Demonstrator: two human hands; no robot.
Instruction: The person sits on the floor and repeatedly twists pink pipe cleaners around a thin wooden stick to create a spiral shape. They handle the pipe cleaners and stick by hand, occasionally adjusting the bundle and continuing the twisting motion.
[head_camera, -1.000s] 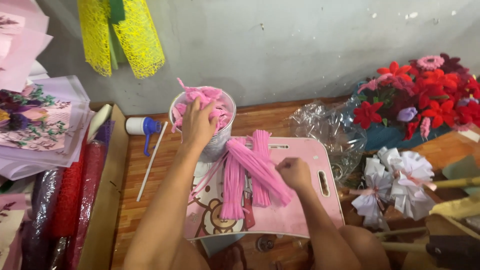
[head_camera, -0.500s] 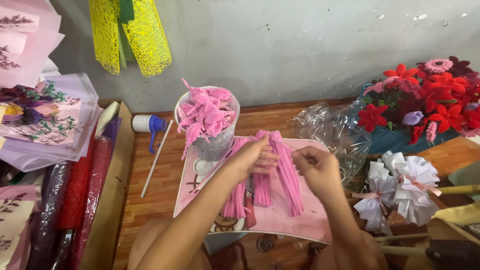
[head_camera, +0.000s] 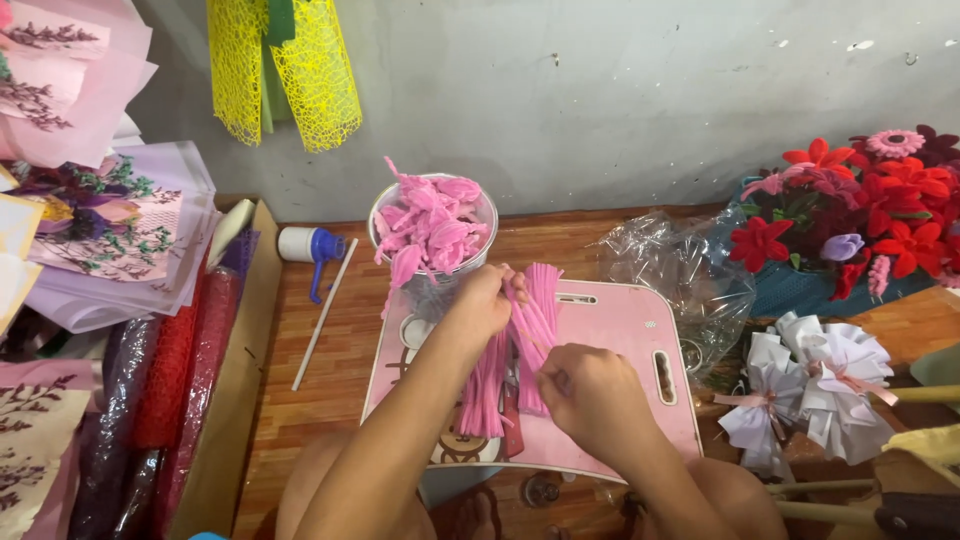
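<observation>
Gripping pink pipe cleaners (head_camera: 520, 350) with both hands over pink tray (head_camera: 620, 330). Left hand (head_camera: 482, 300) fingers closed round upper strands; right hand (head_camera: 590, 385) pinches one strand, we judge to separate it. Cup of pink pieces (head_camera: 432, 225) close behind, within reach.

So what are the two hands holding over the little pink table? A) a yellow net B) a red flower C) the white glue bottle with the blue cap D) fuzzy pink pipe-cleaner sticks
D: both the left hand and the right hand grip the bundle of fuzzy pink pipe-cleaner sticks lying on the pink plastic table.
</observation>
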